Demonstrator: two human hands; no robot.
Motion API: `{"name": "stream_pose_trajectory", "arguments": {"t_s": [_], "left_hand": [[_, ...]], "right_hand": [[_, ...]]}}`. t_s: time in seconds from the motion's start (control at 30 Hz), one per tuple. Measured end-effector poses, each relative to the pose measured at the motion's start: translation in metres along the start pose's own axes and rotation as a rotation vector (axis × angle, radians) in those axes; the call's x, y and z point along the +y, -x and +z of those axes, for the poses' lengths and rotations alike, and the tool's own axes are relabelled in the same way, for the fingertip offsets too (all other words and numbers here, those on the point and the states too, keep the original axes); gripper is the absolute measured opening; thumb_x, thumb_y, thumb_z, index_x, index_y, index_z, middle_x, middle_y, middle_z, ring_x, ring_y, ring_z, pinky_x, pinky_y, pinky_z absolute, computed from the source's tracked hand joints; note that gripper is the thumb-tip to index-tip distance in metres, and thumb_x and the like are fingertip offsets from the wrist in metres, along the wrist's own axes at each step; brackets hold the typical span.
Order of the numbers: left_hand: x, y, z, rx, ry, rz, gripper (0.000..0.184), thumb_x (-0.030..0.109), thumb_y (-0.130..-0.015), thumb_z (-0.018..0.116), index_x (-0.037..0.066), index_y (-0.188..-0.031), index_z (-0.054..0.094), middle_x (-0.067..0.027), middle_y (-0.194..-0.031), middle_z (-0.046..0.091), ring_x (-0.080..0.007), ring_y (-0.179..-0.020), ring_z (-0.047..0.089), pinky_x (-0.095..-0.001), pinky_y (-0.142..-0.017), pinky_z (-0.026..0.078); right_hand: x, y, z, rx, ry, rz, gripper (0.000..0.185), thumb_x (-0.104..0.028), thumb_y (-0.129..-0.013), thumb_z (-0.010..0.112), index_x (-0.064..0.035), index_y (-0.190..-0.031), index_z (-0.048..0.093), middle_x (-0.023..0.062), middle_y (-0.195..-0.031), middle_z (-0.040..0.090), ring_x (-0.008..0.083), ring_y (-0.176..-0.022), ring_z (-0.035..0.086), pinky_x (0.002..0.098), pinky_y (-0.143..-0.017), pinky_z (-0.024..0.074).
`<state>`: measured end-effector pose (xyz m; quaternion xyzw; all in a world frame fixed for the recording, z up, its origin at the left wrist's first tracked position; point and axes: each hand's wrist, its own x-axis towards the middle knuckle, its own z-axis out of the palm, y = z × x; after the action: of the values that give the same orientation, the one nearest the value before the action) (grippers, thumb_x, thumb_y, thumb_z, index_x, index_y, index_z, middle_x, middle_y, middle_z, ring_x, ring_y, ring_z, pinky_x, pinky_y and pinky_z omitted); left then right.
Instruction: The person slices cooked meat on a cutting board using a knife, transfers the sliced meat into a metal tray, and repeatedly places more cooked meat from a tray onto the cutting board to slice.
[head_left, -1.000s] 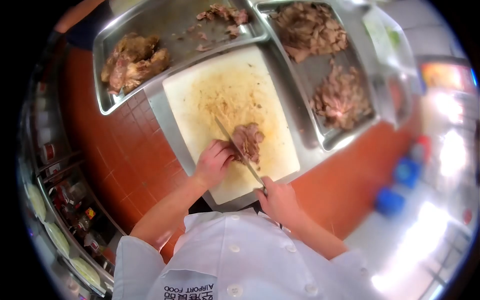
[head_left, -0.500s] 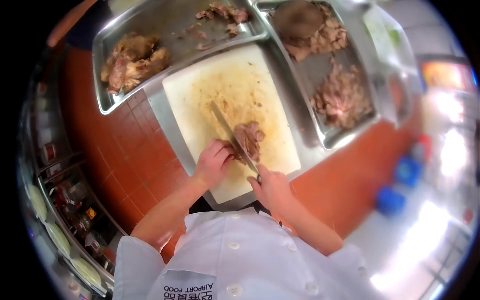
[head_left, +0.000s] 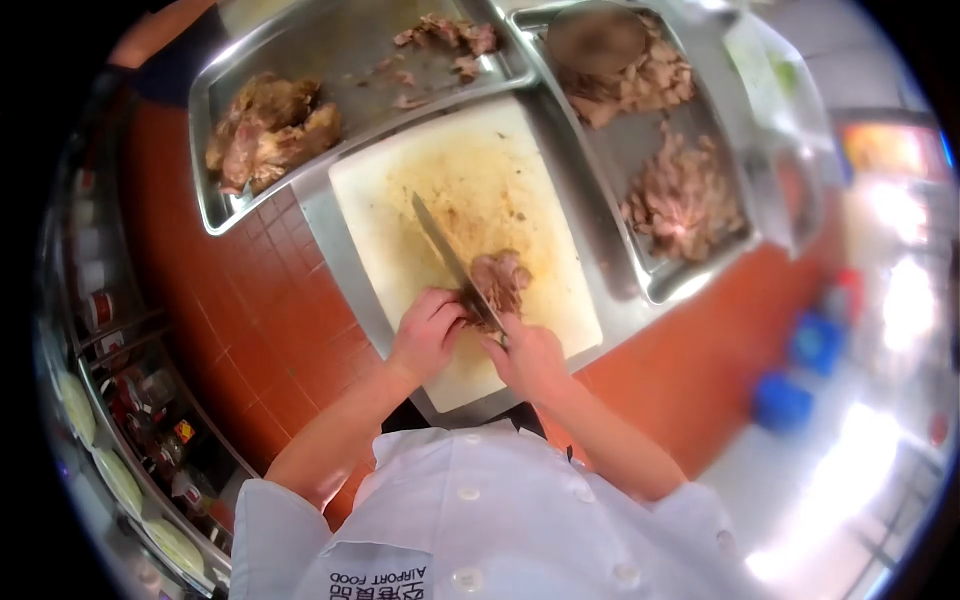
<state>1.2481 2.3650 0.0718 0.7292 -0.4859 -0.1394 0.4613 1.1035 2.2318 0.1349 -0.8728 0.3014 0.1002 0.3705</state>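
A long-bladed knife [head_left: 440, 238] lies slantwise over a white cutting board [head_left: 375, 210], its tip pointing away from me. My right hand [head_left: 532, 362] is closed around its handle. Against the right side of the blade sits a chunk of cooked brown meat [head_left: 502, 276]. On the blade's other side, my left hand [head_left: 428, 328] has its fingers curled and pressed down on the near end of the meat, close to the edge. Those fingertips and the part of the meat beneath them are mostly hidden.
Beyond the board, a metal tray [head_left: 345, 130] holds large meat pieces [head_left: 270, 130] and scraps [head_left: 450, 35]. Another tray [head_left: 615, 215] at the right contains sliced meat [head_left: 685, 195] and a round dark object [head_left: 597, 38]. Part of another person [head_left: 160, 35] shows at the upper left.
The knife and my right hand have shifted a little left and away from me along the blade's line. My left hand stays nearly in place at the meat.
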Motion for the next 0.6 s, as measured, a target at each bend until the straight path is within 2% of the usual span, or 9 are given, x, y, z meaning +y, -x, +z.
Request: {"name": "stream_pose_trajectory", "arguments": {"t_s": [0.1, 0.2, 0.4, 0.5, 0.6], "left_hand": [[0.0, 0.0, -0.001, -0.028, 0.049, -0.036, 0.02, -0.006, -0.077, 0.073, 0.002, -0.095, 0.068, -0.0128, -0.104, 0.067, -0.0362, -0.096, 0.063, -0.0437, -0.082, 0.055], [-0.003, -0.003, -0.001, -0.012, 0.048, 0.011, 0.023, -0.007, -0.078, 0.072, 0.003, -0.098, 0.07, -0.0146, -0.103, 0.066, -0.0381, -0.094, 0.064, -0.0454, -0.081, 0.054], [-0.002, -0.003, -0.003, -0.039, 0.027, 0.01, 0.02, -0.006, -0.077, 0.073, 0.003, -0.095, 0.069, -0.0126, -0.103, 0.068, -0.0359, -0.095, 0.063, -0.0437, -0.081, 0.055], [-0.002, -0.003, 0.0, -0.016, -0.016, 0.026, 0.021, -0.005, -0.077, 0.074, 0.002, -0.095, 0.07, -0.0128, -0.103, 0.068, -0.0359, -0.094, 0.063, -0.0436, -0.081, 0.055], [-0.003, 0.002, 0.003, 0.009, -0.007, 0.008, 0.023, -0.005, -0.077, 0.074, 0.003, -0.098, 0.07, -0.0144, -0.101, 0.067, -0.0374, -0.093, 0.064, -0.0452, -0.082, 0.054]], "right_hand": [[-0.009, 0.045, -0.028, -0.11, 0.026, 0.114, 0.03, -0.023, -0.095, 0.073, 0.0005, -0.111, 0.066, 0.0222, -0.074, 0.07, 0.0458, -0.071, 0.068, 0.0523, -0.066, 0.0537], [-0.011, 0.067, -0.037, -0.192, 0.044, 0.154, 0.029, -0.024, -0.096, 0.072, 0.0, -0.11, 0.065, 0.0234, -0.075, 0.07, 0.0465, -0.073, 0.068, 0.0535, -0.066, 0.0533], [-0.002, -0.013, 0.02, 0.001, 0.108, -0.002, 0.026, -0.022, -0.095, 0.071, -0.0011, -0.108, 0.062, 0.0215, -0.071, 0.069, 0.0446, -0.067, 0.069, 0.0531, -0.062, 0.0542], [0.004, -0.016, 0.009, 0.036, 0.016, -0.054, 0.026, -0.023, -0.095, 0.071, -0.0011, -0.108, 0.063, 0.0221, -0.07, 0.069, 0.0442, -0.067, 0.069, 0.0536, -0.061, 0.0536], [-0.003, 0.02, -0.006, 0.003, -0.007, 0.015, 0.027, -0.023, -0.095, 0.071, -0.0013, -0.108, 0.063, 0.0223, -0.07, 0.068, 0.0438, -0.067, 0.069, 0.0536, -0.061, 0.0532]]}}
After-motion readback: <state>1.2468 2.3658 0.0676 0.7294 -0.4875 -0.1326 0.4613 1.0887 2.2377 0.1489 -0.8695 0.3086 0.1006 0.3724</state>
